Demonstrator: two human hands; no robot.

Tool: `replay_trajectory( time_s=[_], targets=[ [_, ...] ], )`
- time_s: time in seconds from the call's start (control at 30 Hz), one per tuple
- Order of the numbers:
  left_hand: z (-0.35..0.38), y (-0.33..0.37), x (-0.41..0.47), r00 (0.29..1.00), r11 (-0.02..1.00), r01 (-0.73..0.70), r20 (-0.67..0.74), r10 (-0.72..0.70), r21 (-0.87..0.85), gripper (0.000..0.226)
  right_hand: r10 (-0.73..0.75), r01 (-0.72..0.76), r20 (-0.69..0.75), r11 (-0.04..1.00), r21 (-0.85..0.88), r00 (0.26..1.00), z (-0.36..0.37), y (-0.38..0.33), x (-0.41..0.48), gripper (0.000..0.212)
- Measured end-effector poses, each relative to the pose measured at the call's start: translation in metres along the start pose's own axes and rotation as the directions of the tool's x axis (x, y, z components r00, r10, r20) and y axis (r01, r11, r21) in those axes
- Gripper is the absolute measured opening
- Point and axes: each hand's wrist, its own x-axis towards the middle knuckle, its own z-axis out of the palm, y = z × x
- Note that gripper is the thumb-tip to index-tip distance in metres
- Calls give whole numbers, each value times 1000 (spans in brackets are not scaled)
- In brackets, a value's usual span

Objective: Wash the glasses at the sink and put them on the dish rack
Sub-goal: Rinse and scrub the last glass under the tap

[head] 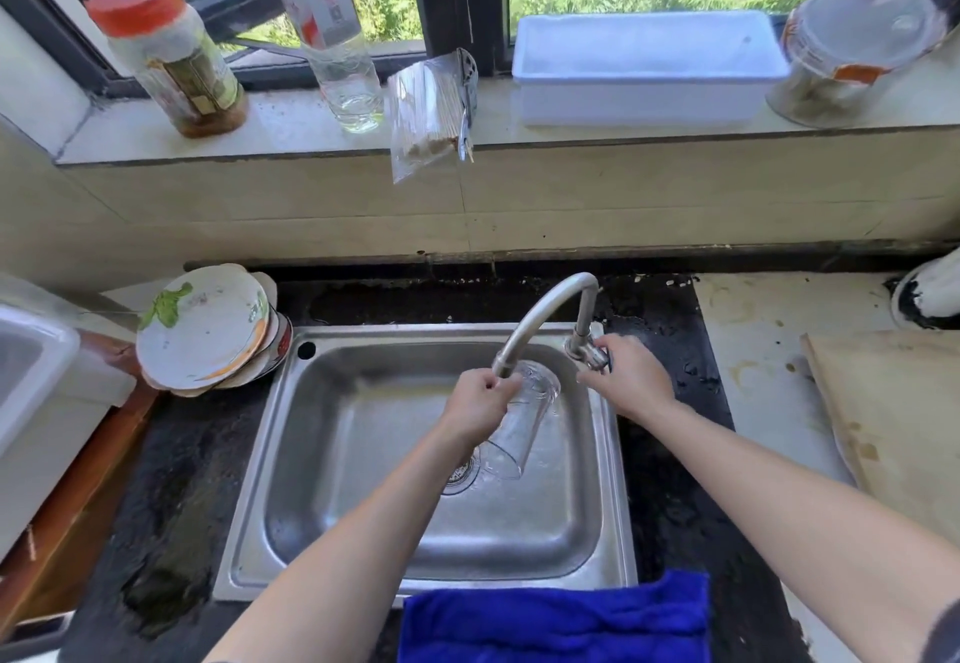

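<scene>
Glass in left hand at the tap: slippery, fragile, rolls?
The glass looks thin and clear: probably light, breakable against the steel sink. Smooth walls, likely slippery when wet; the left hand grips one end. Round body would probably roll lying down.

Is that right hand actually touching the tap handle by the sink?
Touching. The head view shows the right hand pinching the tap handle between thumb and fingers, while the left hand holds the glass.

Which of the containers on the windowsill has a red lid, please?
The jar at the sill's far left end; the jar at the far right has a clear lid, and the bottle's top is cut off.
</scene>
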Motion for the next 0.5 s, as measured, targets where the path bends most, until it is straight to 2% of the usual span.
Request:
replay_trajectory(
  time_s=[0.07, 0.2, 0.37, 0.5],
  targets=[
    [2, 4, -1, 1000, 999, 12, -10, -13, -31, 28, -23, 25, 45, 998, -51, 999, 4, -4, 8, 46],
    [3, 10, -6, 1000, 996, 7, -2, -7, -86, 21, -48, 46, -27, 996, -70, 999, 1, -3, 15, 29],
    [0, 5, -15, 1000, 995, 22, -8, -23, -99, 21, 21, -21, -1, 992, 125, 1000, -12, 3, 21, 24],
    [-2, -2, -28, 1000, 1000, 8, -8, -8, -29, 25, 23, -29, 49, 991, 132, 999, -20, 4, 18, 27]
  ],
)
